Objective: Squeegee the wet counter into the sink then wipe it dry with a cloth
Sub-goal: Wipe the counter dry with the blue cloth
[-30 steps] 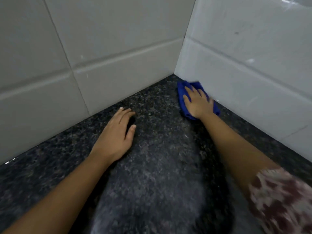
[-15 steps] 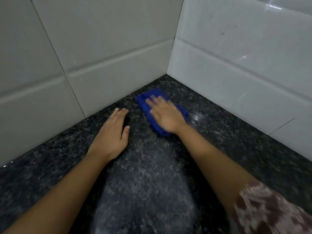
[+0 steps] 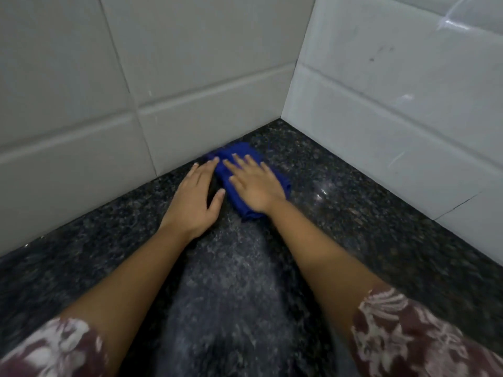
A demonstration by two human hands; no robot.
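Covering most of cloth (image 3: 280,178): right hand (image 3: 254,186).

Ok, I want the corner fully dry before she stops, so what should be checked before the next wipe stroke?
1. Blue cloth flat under right hand: ok.
2. Cloth reaches the left tiled wall: ok, its far end is at the base.
3. Left hand clear of the cloth's path: not ok, its fingers touch the cloth edge.
4. Counter to the right dry: not ok, glints there.
5. Corner itself wiped: cannot tell.
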